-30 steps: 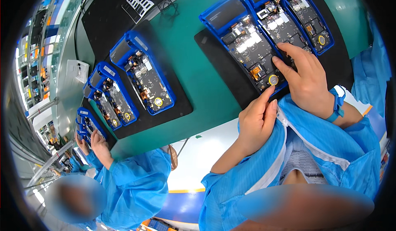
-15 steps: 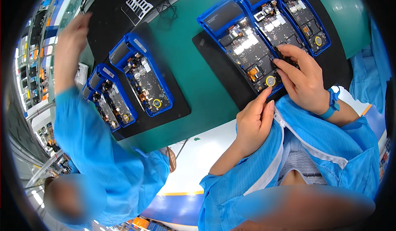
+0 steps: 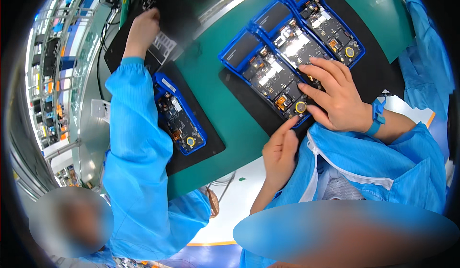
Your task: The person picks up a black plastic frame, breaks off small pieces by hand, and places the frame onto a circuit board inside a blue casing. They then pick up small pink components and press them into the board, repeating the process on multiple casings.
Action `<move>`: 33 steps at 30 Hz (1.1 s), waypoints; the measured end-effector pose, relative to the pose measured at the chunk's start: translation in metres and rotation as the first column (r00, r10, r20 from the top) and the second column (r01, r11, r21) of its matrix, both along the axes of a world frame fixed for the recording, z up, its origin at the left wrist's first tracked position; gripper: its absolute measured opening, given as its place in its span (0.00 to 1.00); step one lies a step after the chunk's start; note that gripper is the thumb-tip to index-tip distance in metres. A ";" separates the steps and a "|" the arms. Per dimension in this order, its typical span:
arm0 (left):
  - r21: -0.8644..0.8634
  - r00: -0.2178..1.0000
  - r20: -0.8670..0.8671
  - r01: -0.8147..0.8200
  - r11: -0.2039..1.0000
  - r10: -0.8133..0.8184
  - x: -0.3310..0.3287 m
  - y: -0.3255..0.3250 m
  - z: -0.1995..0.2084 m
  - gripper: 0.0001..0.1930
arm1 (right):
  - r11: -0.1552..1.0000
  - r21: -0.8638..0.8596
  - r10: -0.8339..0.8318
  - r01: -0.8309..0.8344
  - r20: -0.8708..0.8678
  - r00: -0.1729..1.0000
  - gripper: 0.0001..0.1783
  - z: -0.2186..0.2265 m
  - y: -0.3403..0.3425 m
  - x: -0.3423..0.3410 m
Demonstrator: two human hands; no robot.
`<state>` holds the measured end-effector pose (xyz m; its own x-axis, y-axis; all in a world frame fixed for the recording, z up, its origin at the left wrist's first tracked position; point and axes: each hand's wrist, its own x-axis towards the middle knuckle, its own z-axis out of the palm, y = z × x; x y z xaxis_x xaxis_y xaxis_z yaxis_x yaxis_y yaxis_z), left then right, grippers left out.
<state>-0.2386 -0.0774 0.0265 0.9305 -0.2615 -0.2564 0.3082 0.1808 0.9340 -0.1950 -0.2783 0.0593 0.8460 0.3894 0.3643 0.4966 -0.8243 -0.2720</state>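
Three blue open housings with dark circuit boards stand side by side in front of me. My left hand (image 3: pixel 280 155) has its index fingertip at the lower edge of the leftmost circuit board (image 3: pixel 272 79), just below a yellow-ringed coin cell (image 3: pixel 300 107); its other fingers are loosely bent. My right hand (image 3: pixel 338 95) lies over the lower part of the middle board (image 3: pixel 293 40), fingers spread, the thumb beside the coin cell. I see nothing held in either hand. The rightmost board (image 3: pixel 326 26) carries another coin cell (image 3: pixel 349 52).
The housings rest on a black mat (image 3: pixel 373 52) over a green table (image 3: pixel 230 134). At left, a co-worker's blue sleeve (image 3: pixel 136 158) reaches across another blue housing (image 3: pixel 199 129) on a second mat, the hand near a white slotted tray (image 3: pixel 163 47). Another blue sleeve (image 3: pixel 426 71) is at right.
My view has shifted. My right fingers have spread apart, and my left index fingertip remains by the leftmost board's lower edge. The co-worker's arm has swung right, over the housings there.
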 end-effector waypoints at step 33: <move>-0.296 0.907 -0.300 0.207 0.932 -0.297 0.114 -0.089 0.011 0.12 | 0.935 0.192 -0.309 0.300 0.016 0.951 0.31 -0.019 -0.057 -0.012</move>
<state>-0.1247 -0.1660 0.0375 0.6951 -0.5727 -0.4345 0.6604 0.2700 0.7007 -0.2066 -0.3358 0.0399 0.8944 0.0382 0.4456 0.2451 -0.8753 -0.4169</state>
